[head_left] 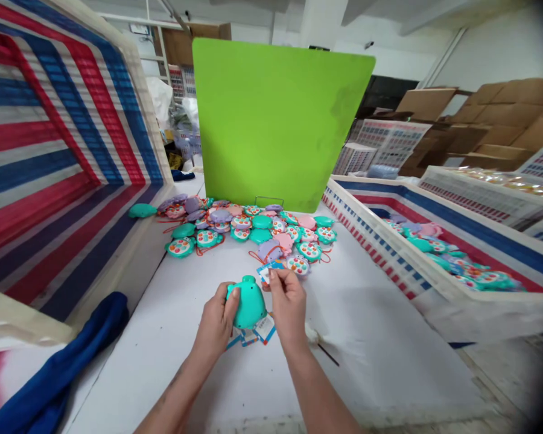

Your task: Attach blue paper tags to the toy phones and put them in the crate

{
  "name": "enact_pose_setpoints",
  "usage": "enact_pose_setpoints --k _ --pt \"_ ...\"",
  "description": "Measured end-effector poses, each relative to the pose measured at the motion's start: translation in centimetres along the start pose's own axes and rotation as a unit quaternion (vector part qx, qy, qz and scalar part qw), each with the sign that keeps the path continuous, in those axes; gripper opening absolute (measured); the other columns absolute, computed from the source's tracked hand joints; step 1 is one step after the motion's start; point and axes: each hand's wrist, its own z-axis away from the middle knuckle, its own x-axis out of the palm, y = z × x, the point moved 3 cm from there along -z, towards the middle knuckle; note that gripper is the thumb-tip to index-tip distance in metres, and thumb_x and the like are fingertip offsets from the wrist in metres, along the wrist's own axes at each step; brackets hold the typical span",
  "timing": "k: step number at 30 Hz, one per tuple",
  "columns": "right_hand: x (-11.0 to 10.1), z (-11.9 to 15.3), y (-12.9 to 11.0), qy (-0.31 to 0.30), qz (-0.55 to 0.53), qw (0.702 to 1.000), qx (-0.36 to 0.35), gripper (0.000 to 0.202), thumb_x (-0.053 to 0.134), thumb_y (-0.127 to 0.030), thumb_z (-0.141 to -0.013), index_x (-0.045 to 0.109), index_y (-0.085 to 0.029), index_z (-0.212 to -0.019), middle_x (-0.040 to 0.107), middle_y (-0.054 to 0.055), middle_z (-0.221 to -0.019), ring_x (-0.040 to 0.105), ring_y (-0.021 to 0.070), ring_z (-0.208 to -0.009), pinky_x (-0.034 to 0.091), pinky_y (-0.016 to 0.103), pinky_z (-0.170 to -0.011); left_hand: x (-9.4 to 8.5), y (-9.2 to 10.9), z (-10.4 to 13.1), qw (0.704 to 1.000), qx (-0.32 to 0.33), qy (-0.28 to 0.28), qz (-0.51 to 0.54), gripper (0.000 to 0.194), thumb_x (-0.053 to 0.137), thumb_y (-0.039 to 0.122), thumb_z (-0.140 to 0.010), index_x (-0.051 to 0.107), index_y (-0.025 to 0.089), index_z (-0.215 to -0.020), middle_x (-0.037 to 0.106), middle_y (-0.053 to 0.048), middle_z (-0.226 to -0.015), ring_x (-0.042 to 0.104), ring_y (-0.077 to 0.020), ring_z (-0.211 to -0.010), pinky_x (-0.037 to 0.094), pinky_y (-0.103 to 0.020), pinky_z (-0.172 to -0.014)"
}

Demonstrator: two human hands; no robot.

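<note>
My left hand [218, 314] grips a teal plastic toy [250, 304] by its left side, its smooth face turned up, above the white table. Just right of the toy, my right hand [288, 298] pinches a small blue and white card [268, 272] between thumb and fingers. Several similar printed cards [265, 328] lie under the toy's lower edge. Beyond my hands spreads a pile of teal, pink and purple toys [261, 222], some with dotted faces and orange cords. One dotted toy [297, 264] lies just behind my right hand.
A green board [280, 120] stands behind the pile. On the left is a striped-lined crate [117, 253] with blue cloth [85, 337] beside it. At right, another crate [371, 241] holds toys. A thin dark stick [328, 354] lies right of my right hand.
</note>
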Motion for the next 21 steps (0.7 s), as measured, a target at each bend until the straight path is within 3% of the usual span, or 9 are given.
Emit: enact_pose_setpoints --k 5,9,12,15,21 --pt "0.8 2.1 -0.8 0.032 0.102 0.993 -0.058 0.022 0.049 -0.036 -0.086 0.059 -0.016 -0.085 0.062 0.004 -0.079 0.057 0.0167 -0.073 0.045 0.028 -0.068 0.9 0.3 1.6 0.999 -0.002 0.027 0.020 0.049 0.025 0.053 -0.091 0.057 0.016 -0.099 0.047 0.004 -0.054 0.047 -0.0117 -0.040 0.040 -0.022 -0.040" --pt "0.5 2.3 -0.2 0.046 0.106 0.992 -0.058 0.021 0.049 -0.035 -0.086 0.058 -0.016 -0.085 0.062 0.003 -0.077 0.057 0.0159 -0.070 0.045 0.027 -0.066 1.2 0.0 2.3 0.993 -0.025 -0.019 0.111 0.052 0.028 0.055 -0.089 0.057 0.014 -0.105 0.050 0.002 -0.058 0.049 -0.0129 -0.044 0.043 -0.024 -0.042" --pt "0.0 2.3 -0.4 0.071 0.111 0.989 -0.072 0.021 0.048 -0.035 -0.086 0.058 -0.016 -0.084 0.061 0.003 -0.077 0.057 0.0161 -0.071 0.045 0.028 -0.066 1.5 -0.1 2.6 0.980 -0.034 -0.079 0.179 0.045 0.045 0.050 -0.085 0.054 0.015 -0.111 0.059 -0.002 -0.075 0.056 -0.0142 -0.060 0.050 -0.025 -0.053" --pt "-0.2 2.6 -0.7 0.077 0.119 0.986 -0.085 0.020 0.047 -0.034 -0.087 0.058 -0.017 -0.085 0.062 0.004 -0.079 0.057 0.0162 -0.072 0.045 0.028 -0.067 1.5 -0.1 2.9 0.977 -0.031 -0.079 0.194 0.048 0.064 0.041 -0.074 0.052 0.018 -0.114 0.060 -0.003 -0.096 0.057 -0.0152 -0.078 0.051 -0.024 -0.066" --pt "-0.1 3.2 -0.2 0.022 0.103 0.993 -0.051 0.020 0.048 -0.035 -0.087 0.057 -0.017 -0.083 0.061 0.003 -0.076 0.057 0.0163 -0.071 0.046 0.028 -0.067 1.2 -0.4 3.7 0.970 -0.070 -0.086 0.218 0.050 0.069 0.037 -0.069 0.053 0.017 -0.113 0.060 -0.003 -0.096 0.056 -0.0152 -0.079 0.050 -0.024 -0.067"
